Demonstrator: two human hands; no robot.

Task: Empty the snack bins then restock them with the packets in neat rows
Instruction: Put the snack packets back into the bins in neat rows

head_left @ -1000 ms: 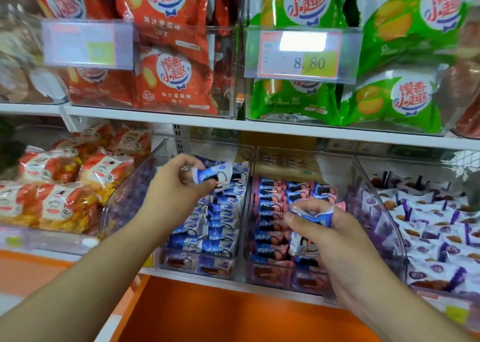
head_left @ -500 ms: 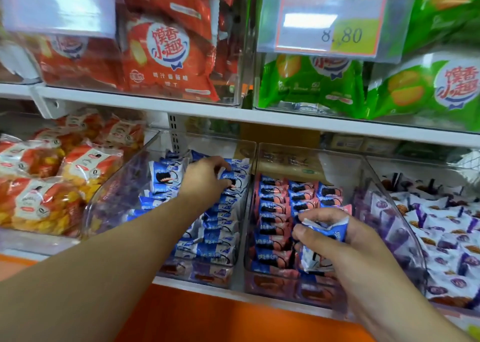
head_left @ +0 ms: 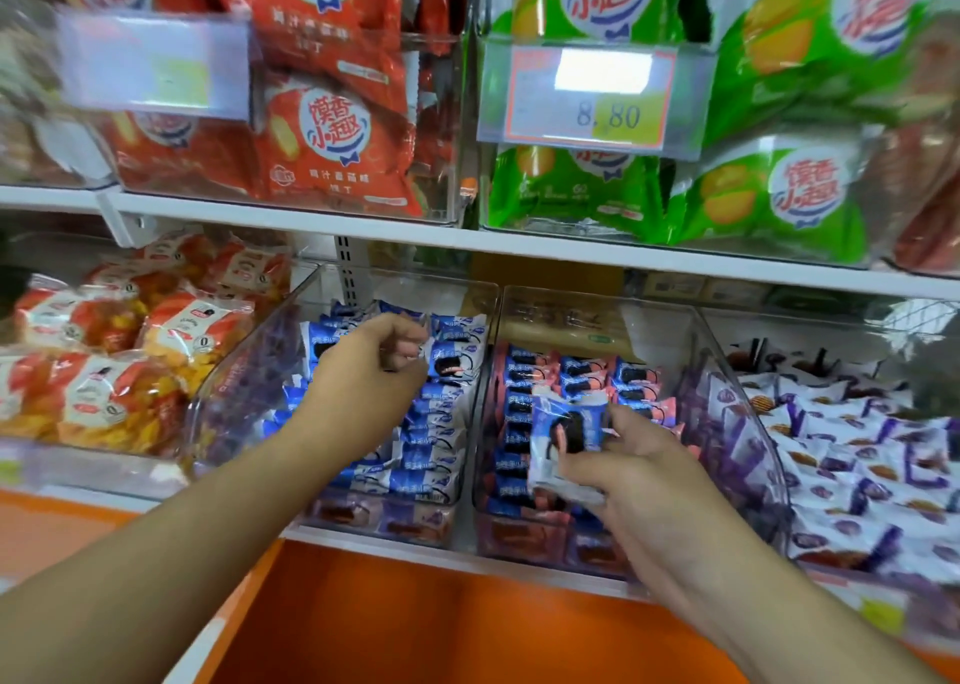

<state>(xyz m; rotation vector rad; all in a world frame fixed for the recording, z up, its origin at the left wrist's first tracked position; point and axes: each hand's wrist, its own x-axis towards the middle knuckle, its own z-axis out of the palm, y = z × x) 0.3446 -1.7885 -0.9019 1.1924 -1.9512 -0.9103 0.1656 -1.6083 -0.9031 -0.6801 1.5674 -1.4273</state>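
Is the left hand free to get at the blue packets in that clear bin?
Probably yes. The left hand is already over the open-topped bin, its curled fingers right at the blue packets, with nothing between them. It seems to hold nothing, though the blur leaves that unsure.

1. L bare hand [head_left: 371, 366]: forearm reaches fwd from lower left, fingers curled, tips pinched together; held item, if any, can't be made out.
2. R bare hand [head_left: 631, 468]: forearm enters from lower right, fingers & thumb curled in a pinching grip.
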